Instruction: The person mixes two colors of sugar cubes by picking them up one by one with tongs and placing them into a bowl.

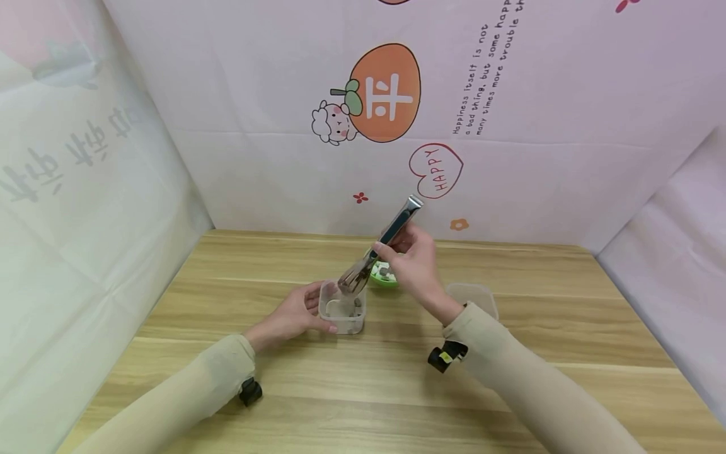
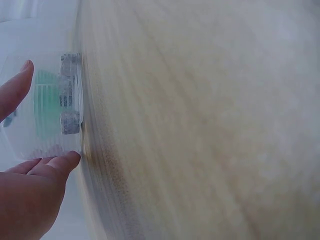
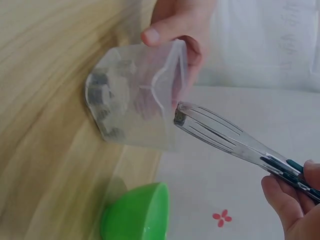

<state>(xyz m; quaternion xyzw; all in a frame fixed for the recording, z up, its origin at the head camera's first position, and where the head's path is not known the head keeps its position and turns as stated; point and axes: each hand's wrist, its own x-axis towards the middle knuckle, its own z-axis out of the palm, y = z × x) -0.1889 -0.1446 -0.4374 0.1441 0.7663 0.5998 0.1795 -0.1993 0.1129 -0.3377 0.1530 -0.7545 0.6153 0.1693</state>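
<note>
My left hand (image 1: 292, 312) holds a clear plastic container (image 1: 348, 325) on the table, thumb on the near side and fingers on the far side. Several small grey blocks (image 2: 70, 122) lie at its bottom. In my right hand (image 1: 418, 265) is a pair of metal tongs (image 1: 399, 221) with dark green grips, slanting down toward the container. The right wrist view shows a small dark grey block (image 3: 180, 118) pinched between the tong tips, right at the container's rim. Just behind the tongs is a green bowl (image 1: 386, 283) with white and grey pieces, partly hidden.
A translucent flat lid or shallow tray (image 1: 475, 296) lies to the right, partly behind my right wrist. The wood-grain table (image 1: 351, 391) meets a printed white cloth (image 1: 272, 183) at its back edge. More cloth hangs at both sides.
</note>
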